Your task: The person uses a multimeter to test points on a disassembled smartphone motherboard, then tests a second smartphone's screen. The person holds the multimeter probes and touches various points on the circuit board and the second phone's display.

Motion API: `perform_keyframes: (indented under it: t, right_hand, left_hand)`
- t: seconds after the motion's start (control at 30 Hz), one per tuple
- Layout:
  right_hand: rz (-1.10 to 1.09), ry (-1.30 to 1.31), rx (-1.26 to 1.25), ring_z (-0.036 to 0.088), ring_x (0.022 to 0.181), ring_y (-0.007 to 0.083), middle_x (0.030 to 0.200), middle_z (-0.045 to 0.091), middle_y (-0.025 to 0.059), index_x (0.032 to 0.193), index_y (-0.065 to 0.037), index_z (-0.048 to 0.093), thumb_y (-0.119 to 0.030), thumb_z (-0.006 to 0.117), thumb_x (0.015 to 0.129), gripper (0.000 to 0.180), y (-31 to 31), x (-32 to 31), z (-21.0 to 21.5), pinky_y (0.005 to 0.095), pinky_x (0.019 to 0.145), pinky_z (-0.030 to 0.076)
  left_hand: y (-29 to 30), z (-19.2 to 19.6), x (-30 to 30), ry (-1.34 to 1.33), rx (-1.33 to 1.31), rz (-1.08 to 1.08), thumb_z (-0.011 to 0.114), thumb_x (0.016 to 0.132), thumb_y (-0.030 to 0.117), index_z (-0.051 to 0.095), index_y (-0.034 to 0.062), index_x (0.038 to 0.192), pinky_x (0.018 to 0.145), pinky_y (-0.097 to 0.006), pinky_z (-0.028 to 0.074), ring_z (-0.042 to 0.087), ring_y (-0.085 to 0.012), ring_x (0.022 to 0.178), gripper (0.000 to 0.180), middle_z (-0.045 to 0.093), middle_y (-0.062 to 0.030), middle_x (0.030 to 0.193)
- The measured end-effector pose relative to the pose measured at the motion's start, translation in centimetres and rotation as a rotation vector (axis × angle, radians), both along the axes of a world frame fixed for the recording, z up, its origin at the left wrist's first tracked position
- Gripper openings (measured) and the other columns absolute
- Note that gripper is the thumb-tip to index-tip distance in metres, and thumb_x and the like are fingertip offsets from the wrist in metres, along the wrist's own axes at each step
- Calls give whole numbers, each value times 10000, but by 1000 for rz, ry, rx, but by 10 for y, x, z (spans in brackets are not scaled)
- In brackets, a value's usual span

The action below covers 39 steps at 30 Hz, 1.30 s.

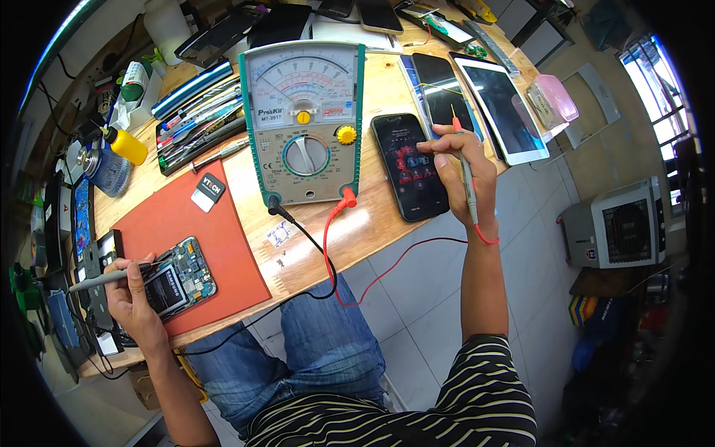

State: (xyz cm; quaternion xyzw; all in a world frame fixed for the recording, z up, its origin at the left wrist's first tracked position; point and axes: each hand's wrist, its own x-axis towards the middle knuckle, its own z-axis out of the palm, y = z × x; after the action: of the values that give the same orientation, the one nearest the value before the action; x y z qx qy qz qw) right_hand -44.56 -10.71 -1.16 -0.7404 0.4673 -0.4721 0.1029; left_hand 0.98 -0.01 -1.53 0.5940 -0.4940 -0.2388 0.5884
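My left hand is closed around a grey test probe. Its dark tip points right, close to the opened phone, whose circuit board and battery lie exposed on the orange-red mat. My right hand grips a second grey probe with a red lead, its thin tip pointing away from me. The fingers of that hand are over the right edge of a black smartphone with a lit screen; whether they touch it I cannot tell. Between my hands stands an analog multimeter, with black and red leads plugged in.
Behind the mat are a tool tray, a yellow bottle and a clear jar. A small black-and-white card lies on the mat. To the right are a white tablet and another phone. The leads loop over the table's front edge.
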Motion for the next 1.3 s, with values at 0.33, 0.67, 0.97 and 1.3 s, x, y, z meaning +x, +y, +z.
perform_keyframes:
  t: [0.33, 0.67, 0.97, 1.3]
  right_hand:
    - [24, -103, 4, 615, 1064, 275, 872, 719, 122, 918, 10, 638, -21, 526, 867, 127, 7, 0, 2, 378, 951, 438]
    - [63, -71, 5, 607, 1095, 279, 873, 698, 149, 919, 27, 616, -3, 496, 861, 137, 13, 0, -1, 399, 948, 480]
    - [45, -102, -23, 640, 1009, 257, 871, 704, 109, 858, 10, 665, -8, 531, 842, 136, 16, 6, 1, 369, 902, 462]
    - [85, -91, 25, 634, 1020, 260, 877, 702, 100, 872, -6, 674, -19, 560, 825, 125, 17, 11, 3, 388, 942, 419]
  left_hand:
    - [1, -3, 4, 16, -8, -9, 542, 1011, 123, 512, -2, 1100, 959, -350, 483, 649, -208, 1016, 156, 585, -76, 1010]
    - [1, -3, 4, 6, 4, -14, 538, 1013, 125, 513, -3, 1106, 957, -346, 480, 647, -205, 1016, 161, 595, -82, 1000]
    - [0, -2, 3, -5, 1, -9, 541, 1012, 128, 521, -2, 1073, 956, -343, 478, 645, -201, 1007, 145, 579, -74, 993]
    - [1, -4, 5, 2, 8, -10, 542, 1009, 119, 513, -5, 1081, 971, -369, 489, 639, -200, 1010, 146, 550, -65, 1018]
